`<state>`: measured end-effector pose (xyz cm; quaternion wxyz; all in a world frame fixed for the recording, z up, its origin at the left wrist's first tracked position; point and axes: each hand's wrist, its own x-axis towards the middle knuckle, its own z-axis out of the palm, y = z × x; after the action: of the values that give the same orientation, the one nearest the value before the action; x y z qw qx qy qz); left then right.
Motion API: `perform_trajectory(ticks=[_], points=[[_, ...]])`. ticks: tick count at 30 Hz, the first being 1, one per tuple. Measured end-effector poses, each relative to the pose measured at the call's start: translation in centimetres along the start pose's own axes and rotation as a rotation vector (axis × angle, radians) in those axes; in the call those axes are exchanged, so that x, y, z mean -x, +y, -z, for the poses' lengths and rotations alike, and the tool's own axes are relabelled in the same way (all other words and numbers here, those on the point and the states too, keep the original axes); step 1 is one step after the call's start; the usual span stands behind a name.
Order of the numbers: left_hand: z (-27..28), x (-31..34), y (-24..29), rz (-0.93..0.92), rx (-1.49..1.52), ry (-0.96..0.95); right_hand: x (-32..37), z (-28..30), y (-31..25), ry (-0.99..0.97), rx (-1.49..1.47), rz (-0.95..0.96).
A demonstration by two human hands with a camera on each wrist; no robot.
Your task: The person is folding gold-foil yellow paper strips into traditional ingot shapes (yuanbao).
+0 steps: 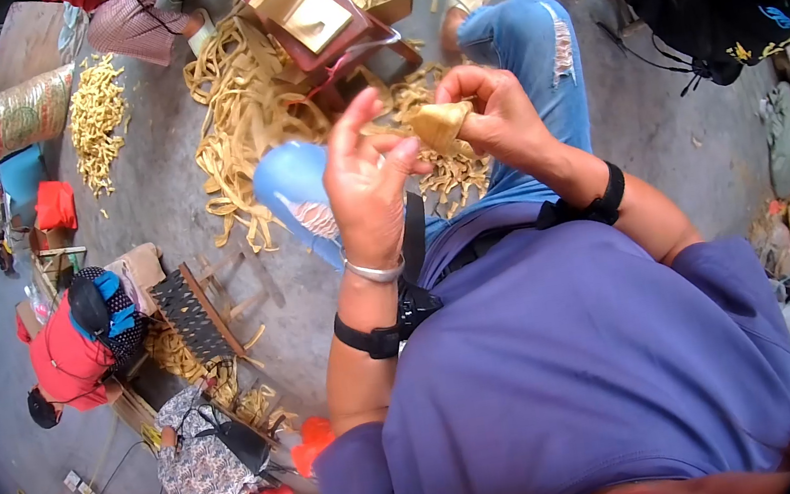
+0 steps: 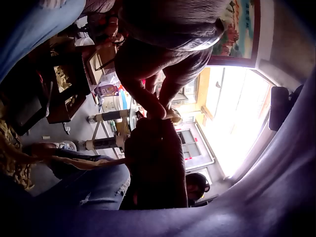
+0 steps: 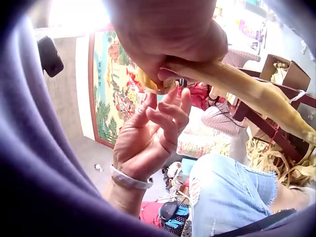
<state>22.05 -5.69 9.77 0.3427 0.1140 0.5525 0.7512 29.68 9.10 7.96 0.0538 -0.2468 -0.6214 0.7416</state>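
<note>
My right hand (image 1: 504, 120) pinches a tan, folded strip (image 1: 439, 122) between thumb and fingers above the knees. In the right wrist view a long length of the strip (image 3: 247, 91) trails from that hand (image 3: 170, 37). Just left of it, my left hand (image 1: 366, 180) is raised palm inward, fingers spread and slightly bent, with nothing visible in its grip. Its fingertips lie close to the folded end in the right wrist view; contact is unclear. The left wrist view is dark, showing the left hand (image 2: 148, 74) near the right (image 2: 158, 158).
A heap of tan strips (image 1: 245, 116) lies on the floor beyond the knees, beside a dark red stool (image 1: 326, 39) and a cardboard box (image 1: 397, 6). Small yellowish pieces (image 1: 98, 122) are piled farther left. Other people sit around, one in a red top (image 1: 67, 359).
</note>
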Motion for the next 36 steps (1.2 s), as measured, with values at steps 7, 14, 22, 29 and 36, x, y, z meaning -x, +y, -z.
perform_trajectory(ticks=[7, 14, 22, 29, 36], points=[[0.6, -0.7, -1.3, 0.315, 0.333, -0.096, -0.2, -0.5, 0.5, -0.061, 0.09, 0.092], [2.1, -1.3, -1.9, 0.038, 0.143, 0.22, 0.5, -0.5, -0.2, -0.048, 0.24, 0.168], [3.4, -1.9, -1.8, -0.052, 0.23, 0.394, 1.3, 0.0, 0.4, -0.138, 0.484, 0.256], [2.7, -2.3, -1.8, -0.1, 0.308, 0.371, 1.5, -0.7, -0.2, -0.082, 0.369, 0.18], [2.2, -1.2, -1.7, 0.195, 0.124, 0.05, 0.8, -1.4, -0.1, -0.131, 0.515, 0.367]])
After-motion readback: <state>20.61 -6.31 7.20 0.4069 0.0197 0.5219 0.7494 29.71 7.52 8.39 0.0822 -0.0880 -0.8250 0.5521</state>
